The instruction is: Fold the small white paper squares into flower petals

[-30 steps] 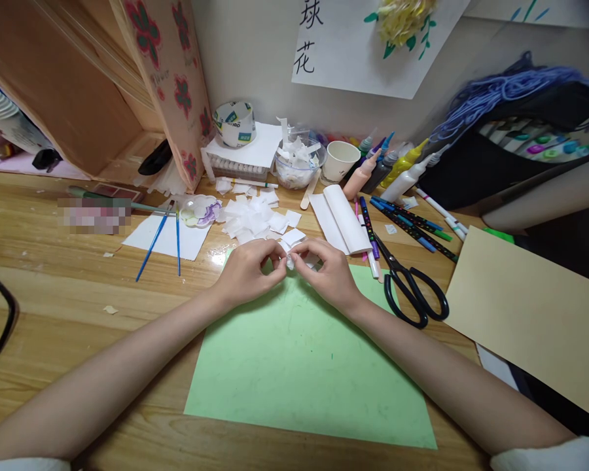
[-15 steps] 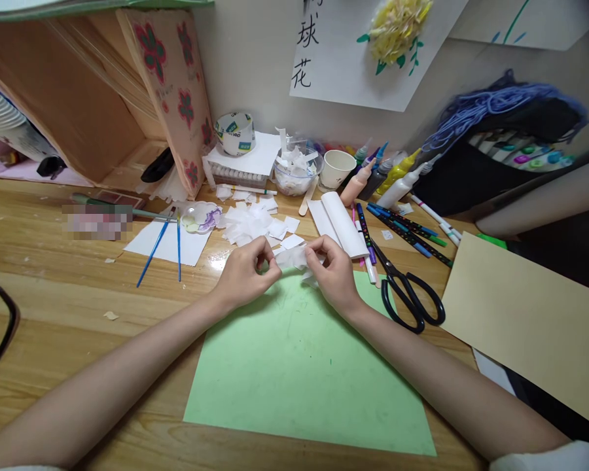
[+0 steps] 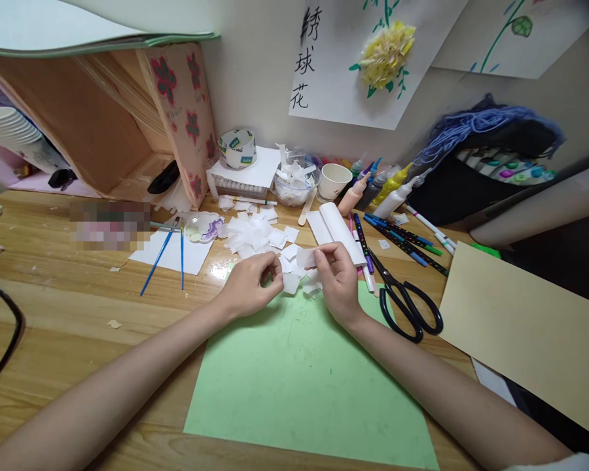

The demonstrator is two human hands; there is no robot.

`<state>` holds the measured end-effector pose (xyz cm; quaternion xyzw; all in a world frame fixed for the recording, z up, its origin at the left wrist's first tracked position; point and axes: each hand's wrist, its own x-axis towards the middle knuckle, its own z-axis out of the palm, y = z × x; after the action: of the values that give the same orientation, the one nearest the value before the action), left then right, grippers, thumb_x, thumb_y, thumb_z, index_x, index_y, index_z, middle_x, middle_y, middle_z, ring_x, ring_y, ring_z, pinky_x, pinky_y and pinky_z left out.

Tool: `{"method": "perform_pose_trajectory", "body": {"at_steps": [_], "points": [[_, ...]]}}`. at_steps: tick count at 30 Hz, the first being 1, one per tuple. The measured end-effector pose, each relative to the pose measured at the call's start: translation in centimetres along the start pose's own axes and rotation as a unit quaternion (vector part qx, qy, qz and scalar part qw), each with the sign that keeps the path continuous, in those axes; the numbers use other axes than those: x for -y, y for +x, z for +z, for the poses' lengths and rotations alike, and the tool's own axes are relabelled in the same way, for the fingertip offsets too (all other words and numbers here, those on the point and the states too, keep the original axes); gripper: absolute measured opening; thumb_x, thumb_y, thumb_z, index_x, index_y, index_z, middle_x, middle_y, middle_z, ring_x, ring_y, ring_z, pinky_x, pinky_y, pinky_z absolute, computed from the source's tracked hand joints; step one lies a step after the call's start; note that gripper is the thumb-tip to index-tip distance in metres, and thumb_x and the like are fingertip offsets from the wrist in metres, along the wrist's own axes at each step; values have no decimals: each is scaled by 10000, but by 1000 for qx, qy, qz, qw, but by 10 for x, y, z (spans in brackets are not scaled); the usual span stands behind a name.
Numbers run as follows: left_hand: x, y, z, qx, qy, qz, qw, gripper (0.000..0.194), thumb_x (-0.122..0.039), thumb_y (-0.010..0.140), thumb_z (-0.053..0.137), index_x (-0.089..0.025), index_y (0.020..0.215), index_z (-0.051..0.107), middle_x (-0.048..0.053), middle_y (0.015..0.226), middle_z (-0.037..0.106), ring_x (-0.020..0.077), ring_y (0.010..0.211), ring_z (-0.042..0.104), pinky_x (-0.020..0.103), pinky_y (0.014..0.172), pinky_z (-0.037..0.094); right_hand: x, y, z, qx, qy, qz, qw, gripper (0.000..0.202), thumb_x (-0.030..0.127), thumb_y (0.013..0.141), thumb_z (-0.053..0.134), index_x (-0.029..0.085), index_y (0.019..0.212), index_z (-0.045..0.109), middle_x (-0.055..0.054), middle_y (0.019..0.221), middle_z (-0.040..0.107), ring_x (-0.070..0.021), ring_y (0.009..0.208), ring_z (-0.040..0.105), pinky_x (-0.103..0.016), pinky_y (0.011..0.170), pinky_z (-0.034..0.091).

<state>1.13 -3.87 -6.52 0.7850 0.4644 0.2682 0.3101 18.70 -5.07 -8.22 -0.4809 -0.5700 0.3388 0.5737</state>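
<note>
The right hand point(image 3: 339, 281) holds a small, thin white paper square point(image 3: 305, 258) pinched between its fingers, above the far edge of a light-green rectangular paper sheet point(image 3: 309, 379) on the brown wooden tabletop point(image 3: 78, 314). The left hand point(image 3: 252, 284), near that edge, has fingers curled narrow; whether they grip anything cannot be told. A loose heap of white paper pieces point(image 3: 249, 232) lies between the sheet's far edge and the tabletop's back edge.

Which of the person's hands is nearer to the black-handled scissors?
The right. The right hand, pinching a white paper piece, is just left of the scissors; the left hand is farther left, beyond the right hand.
</note>
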Motion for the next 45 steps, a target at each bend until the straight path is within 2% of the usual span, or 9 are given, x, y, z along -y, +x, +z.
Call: {"method": "perform_pose_trajectory", "body": {"at_steps": [4, 8, 14, 17, 25, 30, 36, 41, 45], "points": [[-3, 0, 0, -46, 6, 32, 998, 172, -348, 825, 536, -189, 890, 550, -6, 777, 573, 134, 709, 492, 258, 650, 370, 2, 0, 0, 125, -31, -7, 992, 99, 280, 888, 503, 214, 881, 577, -15, 830, 604, -150, 783, 563, -279, 690, 435], [2, 2, 1, -93, -1, 34, 995, 163, -319, 883, 474, -186, 812, 534, 11, 804, 568, 144, 759, 508, 272, 704, 389, 4, 1, 1, 172, -80, -25, 982, 94, 242, 866, 527, 213, 914, 602, -24, 885, 637, -151, 783, 562, -282, 686, 434], [16, 6, 1, -337, 52, -66, 938, 135, -312, 847, 532, -196, 907, 501, 69, 1019, 491, 217, 1050, 456, 376, 940, 355, 6, 1, 0, 183, -245, -114, 945, 78, 184, 704, 635, 195, 765, 587, -32, 790, 571, -194, 798, 506, -335, 738, 408], [17, 6, 2, -379, 73, -73, 920, 278, -309, 804, 580, -204, 1018, 437, 98, 1121, 423, 249, 1167, 370, 435, 1023, 283, 6, 0, -2, 206, -311, -139, 917, 121, 213, 657, 657, 196, 759, 595, -41, 822, 546, -215, 828, 482, -354, 750, 393], [16, 4, 4, -363, 56, -32, 930, 217, -263, 829, 485, -203, 1017, 393, 97, 1093, 414, 238, 1138, 376, 437, 1019, 282, 4, 2, -3, 218, -364, -162, 891, 77, 138, 678, 595, 197, 719, 568, -46, 822, 557, -214, 824, 473, -353, 751, 372], [13, 2, 3, -304, 67, -14, 950, 140, -234, 826, 458, -206, 960, 429, 67, 1014, 455, 227, 1024, 415, 398, 923, 344, 2, 3, -3, 206, -336, -161, 905, 89, 119, 688, 588, 202, 689, 557, -36, 770, 555, -209, 802, 482, -345, 726, 375], [4, 0, 1, -244, 111, 15, 963, 60, -215, 806, 488, -194, 861, 502, 59, 957, 474, 230, 994, 427, 387, 901, 320, 5, 5, -4, 147, -272, -158, 938, 71, 152, 711, 591, 213, 719, 557, -27, 754, 534, -206, 814, 501, -347, 746, 395], [3, 0, 1, -232, 121, 22, 965, 61, -215, 814, 483, -184, 797, 532, 56, 922, 486, 226, 951, 435, 383, 877, 323, 4, 2, -3, 223, -324, -156, 906, 189, 258, 661, 665, 206, 828, 595, -43, 847, 544, -227, 858, 482, -364, 768, 376], [4, 0, 0, -246, 113, 19, 963, 63, -214, 810, 473, -190, 789, 527, 53, 904, 488, 228, 938, 436, 384, 864, 330, 4, 0, -2, 225, -363, -155, 891, 161, 239, 662, 644, 199, 799, 571, -47, 857, 542, -231, 867, 473, -366, 771, 358]]}}
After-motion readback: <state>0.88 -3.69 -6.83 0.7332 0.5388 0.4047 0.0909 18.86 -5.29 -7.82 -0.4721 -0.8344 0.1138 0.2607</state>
